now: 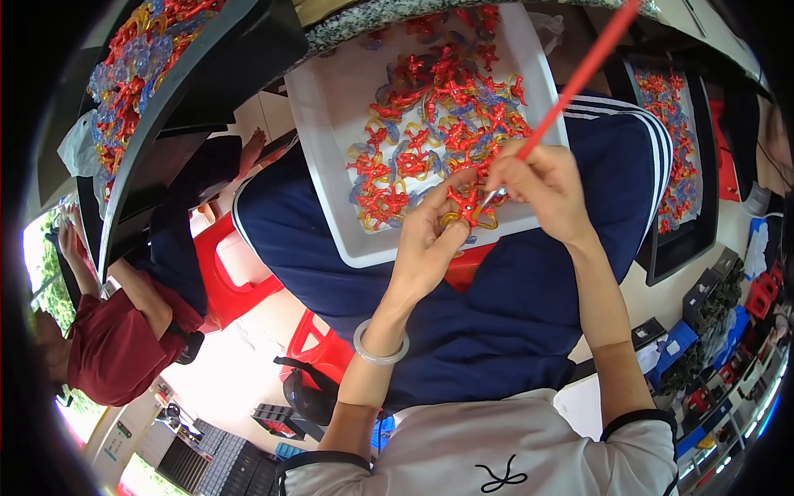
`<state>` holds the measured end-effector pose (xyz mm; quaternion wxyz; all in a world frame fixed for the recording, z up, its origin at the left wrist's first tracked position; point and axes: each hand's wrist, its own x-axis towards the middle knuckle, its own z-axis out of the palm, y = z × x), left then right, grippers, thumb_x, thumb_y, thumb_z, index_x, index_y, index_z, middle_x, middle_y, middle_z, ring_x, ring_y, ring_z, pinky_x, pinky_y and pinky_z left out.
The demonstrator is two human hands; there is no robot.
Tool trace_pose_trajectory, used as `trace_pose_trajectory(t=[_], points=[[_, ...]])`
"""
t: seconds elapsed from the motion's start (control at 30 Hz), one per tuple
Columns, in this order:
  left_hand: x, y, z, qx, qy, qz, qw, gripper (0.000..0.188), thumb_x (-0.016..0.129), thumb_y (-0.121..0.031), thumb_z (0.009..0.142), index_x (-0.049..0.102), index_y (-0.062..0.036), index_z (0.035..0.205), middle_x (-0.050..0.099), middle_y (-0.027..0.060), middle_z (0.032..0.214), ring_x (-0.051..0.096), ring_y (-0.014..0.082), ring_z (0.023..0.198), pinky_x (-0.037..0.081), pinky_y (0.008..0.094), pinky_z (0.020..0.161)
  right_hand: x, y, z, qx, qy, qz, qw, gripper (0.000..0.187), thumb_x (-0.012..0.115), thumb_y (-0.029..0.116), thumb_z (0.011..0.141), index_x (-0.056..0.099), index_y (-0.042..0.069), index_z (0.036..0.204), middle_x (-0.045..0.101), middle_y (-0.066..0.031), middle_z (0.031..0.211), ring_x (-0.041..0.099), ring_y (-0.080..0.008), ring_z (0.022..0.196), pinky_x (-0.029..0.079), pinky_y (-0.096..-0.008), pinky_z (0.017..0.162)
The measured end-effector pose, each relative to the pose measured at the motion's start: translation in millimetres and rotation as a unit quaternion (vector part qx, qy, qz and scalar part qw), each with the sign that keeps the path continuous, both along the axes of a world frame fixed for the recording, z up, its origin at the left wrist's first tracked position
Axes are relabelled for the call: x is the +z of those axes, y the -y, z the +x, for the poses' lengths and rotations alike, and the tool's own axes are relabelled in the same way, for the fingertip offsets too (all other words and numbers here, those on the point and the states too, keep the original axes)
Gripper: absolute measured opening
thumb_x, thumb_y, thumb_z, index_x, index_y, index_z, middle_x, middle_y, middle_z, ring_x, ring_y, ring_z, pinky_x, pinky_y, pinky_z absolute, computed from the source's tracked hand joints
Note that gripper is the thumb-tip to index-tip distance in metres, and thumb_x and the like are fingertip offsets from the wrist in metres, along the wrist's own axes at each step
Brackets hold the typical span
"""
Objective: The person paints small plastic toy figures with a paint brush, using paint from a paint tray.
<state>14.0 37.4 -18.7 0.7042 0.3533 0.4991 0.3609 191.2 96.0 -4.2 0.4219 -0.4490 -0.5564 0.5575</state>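
Observation:
My left hand (pixel 426 248) pinches a small red plastic figure (pixel 466 203) with yellow loops over the near edge of a white tray (pixel 331 186). In my right hand (pixel 547 188) is a thin paintbrush with a long red handle (pixel 579 78), slanting up to the right. Its metal end and tip meet the figure or lie very close to it; actual contact I cannot tell. Many similar red, yellow and clear blue pieces (pixel 447 83) lie in the tray, which rests across my lap. Fingers partly cover the held figure.
A granite edge (pixel 372 31) runs beyond the tray. At right stands a black tray (pixel 703 211) of similar pieces; another heap (pixel 136 78) lies at far left. A person in a dark red shirt (pixel 124 347) sits at left, near a red stool (pixel 227 273).

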Motion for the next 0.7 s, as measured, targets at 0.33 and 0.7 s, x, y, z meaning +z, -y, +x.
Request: trace_pose_trajectory(t=[0.33,0.7], points=[[12,-5,-7,0.051,0.021,-0.040,0.998,0.058,0.043,0.004,0.082,0.040,0.0012,0.140,0.061,-0.0014,0.086,0.045,-0.0004,0.067,0.036,0.0143,0.059,-9,5,-6,0.068,0.001,0.007,0.998,0.005,0.067,-0.001,0.081,0.063,-0.002,0.083,0.068,-0.0070,0.085,0.063,-0.0102,0.076,0.051,-0.0238,0.070],[15,-5,-3,0.101,-0.034,0.029,0.994,0.054,0.045,0.008,0.081,0.043,0.0032,0.136,0.056,0.0001,0.085,0.047,0.0010,0.072,0.037,0.0154,0.061,-1,6,-19,0.057,-0.090,-0.143,0.984,0.030,0.068,-0.008,0.076,0.043,0.007,0.076,0.060,-0.0066,0.081,0.061,-0.0109,0.081,0.051,-0.0264,0.074]])
